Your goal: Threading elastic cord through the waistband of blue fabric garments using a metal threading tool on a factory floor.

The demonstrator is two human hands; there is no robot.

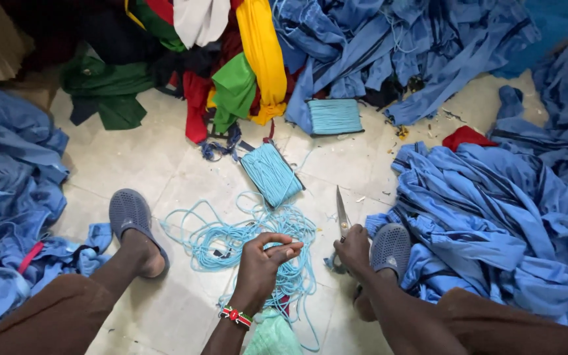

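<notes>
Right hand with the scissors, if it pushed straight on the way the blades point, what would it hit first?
Probably bare floor tile first: the right hand aims the scissors up-frame, between the cord bundle and the blue cloth pile. Depth is uncertain.

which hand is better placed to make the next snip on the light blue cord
Right, most likely. The right hand already grips the scissors, blades pointing up beside the cord pile. The left hand pinches a strand of light blue cord and has no tool.

Left hand point(262, 261) curled; right hand point(353, 248) fisted
</notes>
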